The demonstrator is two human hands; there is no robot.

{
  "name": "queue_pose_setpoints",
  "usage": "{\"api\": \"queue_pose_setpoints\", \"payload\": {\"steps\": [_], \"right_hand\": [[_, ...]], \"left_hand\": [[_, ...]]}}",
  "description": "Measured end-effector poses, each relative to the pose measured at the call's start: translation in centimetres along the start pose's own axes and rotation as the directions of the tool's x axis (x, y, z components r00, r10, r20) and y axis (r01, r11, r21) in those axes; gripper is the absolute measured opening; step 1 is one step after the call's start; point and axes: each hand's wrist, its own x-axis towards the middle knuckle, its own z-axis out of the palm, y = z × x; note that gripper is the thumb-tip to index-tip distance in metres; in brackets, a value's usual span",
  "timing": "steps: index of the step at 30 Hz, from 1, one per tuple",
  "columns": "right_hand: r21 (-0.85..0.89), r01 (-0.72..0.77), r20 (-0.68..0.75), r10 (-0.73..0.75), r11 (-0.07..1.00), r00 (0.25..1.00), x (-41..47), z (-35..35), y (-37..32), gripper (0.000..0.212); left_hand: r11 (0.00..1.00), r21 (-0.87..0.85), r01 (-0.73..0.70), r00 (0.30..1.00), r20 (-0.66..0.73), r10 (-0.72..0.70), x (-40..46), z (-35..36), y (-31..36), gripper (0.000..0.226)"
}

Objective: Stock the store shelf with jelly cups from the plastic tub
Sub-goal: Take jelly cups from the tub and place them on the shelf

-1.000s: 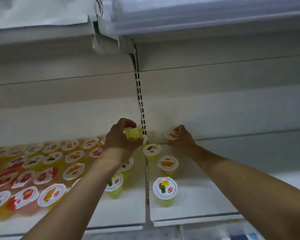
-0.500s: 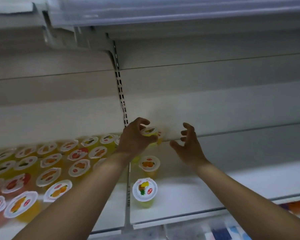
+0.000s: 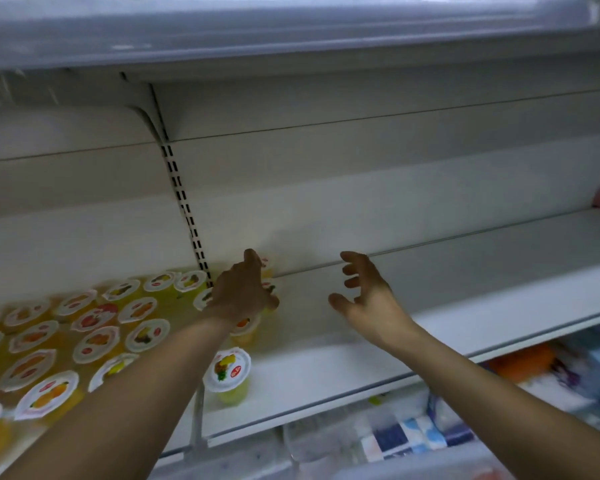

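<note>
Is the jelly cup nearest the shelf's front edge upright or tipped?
Upright: the jelly cup stands on its base on the shelf, its printed lid facing up.

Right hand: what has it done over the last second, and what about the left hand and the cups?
The right hand let go of the small jelly cup it was setting at the back of the white shelf and drew back, fingers spread, holding nothing. The left hand stays at the back row, on a yellow jelly cup; its grip is hidden. The front white-lidded jelly cup stayed put.
</note>
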Motion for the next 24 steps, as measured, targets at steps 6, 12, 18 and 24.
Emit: {"api": "queue_pose_setpoints", "payload": {"steps": [6,12,18,24], "right_hand": [[-0.222,0.114,0.083,-0.097,0.968,0.992,-1.3,-1.5,-0.5,0.06],[-0.415,0.236,0.142,-0.194,0.879,0.971,-5.2,-4.7,-0.4,0.057],[-0.574,0.262,0.145,-0.219,0.776,0.965,-11.1,-8.2,1.9,0.054],[-0.578,0.2,0.162,-0.129,0.791,0.978,-18.4,-12.1,7.5,0.051]], "left_hand": [[0.981,0.193,-0.004,1.0,0.007,0.002,-0.8,-0.7,1.1,0.077],[0.924,0.302,-0.235,0.83,-0.433,0.352,-7.5,-0.3,3.9,0.077],[0.911,0.213,-0.353,0.838,-0.36,0.409,-15.5,4.2,7.6,0.072],[0.9,0.004,-0.437,0.873,-0.24,0.425,-21.4,10.4,12.2,0.067]]}}
